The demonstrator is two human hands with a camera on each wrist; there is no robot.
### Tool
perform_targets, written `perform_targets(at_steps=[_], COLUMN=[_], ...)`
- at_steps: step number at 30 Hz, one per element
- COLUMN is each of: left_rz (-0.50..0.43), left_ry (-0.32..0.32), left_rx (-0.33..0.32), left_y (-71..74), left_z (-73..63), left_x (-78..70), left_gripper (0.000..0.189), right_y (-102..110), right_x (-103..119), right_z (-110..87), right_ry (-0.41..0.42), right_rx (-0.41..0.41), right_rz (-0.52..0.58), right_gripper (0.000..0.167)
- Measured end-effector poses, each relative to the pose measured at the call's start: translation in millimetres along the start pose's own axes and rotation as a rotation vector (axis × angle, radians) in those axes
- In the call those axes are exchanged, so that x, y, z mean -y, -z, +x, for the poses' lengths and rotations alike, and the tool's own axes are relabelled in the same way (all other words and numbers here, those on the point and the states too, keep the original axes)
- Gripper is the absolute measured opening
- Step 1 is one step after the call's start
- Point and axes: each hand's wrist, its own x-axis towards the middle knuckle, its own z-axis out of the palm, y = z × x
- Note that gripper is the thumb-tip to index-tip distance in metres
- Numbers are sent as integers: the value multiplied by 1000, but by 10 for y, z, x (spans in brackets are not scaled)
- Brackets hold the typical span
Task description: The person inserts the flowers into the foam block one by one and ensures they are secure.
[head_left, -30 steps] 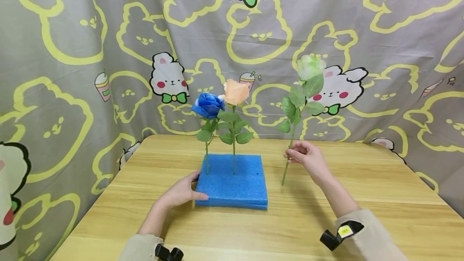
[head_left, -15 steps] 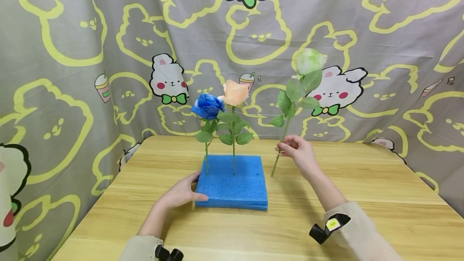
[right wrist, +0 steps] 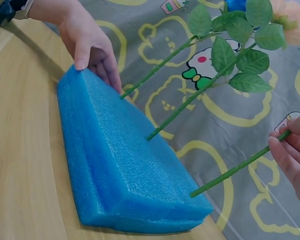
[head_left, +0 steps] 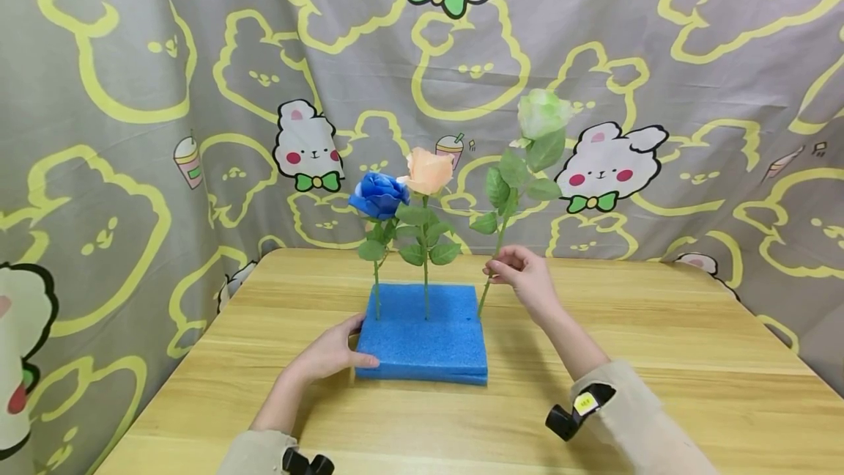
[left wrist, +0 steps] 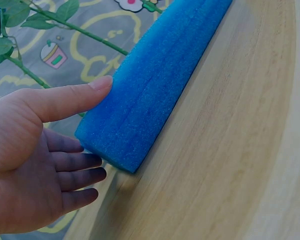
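Observation:
My right hand pinches the stem of a pale green-white rose between thumb and fingers, blossom up and tilted right. Its stem's lower end meets the top of the blue foam block near the right edge; whether it has entered the foam I cannot tell. At the block's left front corner rests my left hand, thumb against the foam and fingers fairly straight along the side, as the left wrist view shows. A blue rose and a peach rose stand upright in the block.
The block lies on a wooden table. Behind it hangs a grey curtain with cartoon prints, close to the table's far edge. A black wrist camera sits on the right sleeve.
My right hand has carried the pale green-white rose leftward, bringing its stem end from beside the block to the block's right edge. The left hand and the block have stayed put.

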Motion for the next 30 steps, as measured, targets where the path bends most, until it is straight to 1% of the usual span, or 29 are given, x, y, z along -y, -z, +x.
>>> perform_targets(at_steps=[6,11,18,26,30], left_rz=[5,9,10,2,-6], left_ry=[-1,0,-2,2,2], left_rx=[0,-2,0,-1,-1], left_y=[0,-2,-4,-4,-4], left_z=[-8,-4,1,5,5], left_x=[3,5,15,14,11], left_gripper=[96,96,96,96,96], right_y=[-76,-122,-159,-193,-200], right_x=[4,-11,-21,-71,-90], right_z=[9,23,22,21,15], right_ry=[1,7,1,2,0], right_rx=[6,9,13,27,34], right_rz=[2,-24,-61,-50,-63], right_gripper=[15,14,13,13,12])
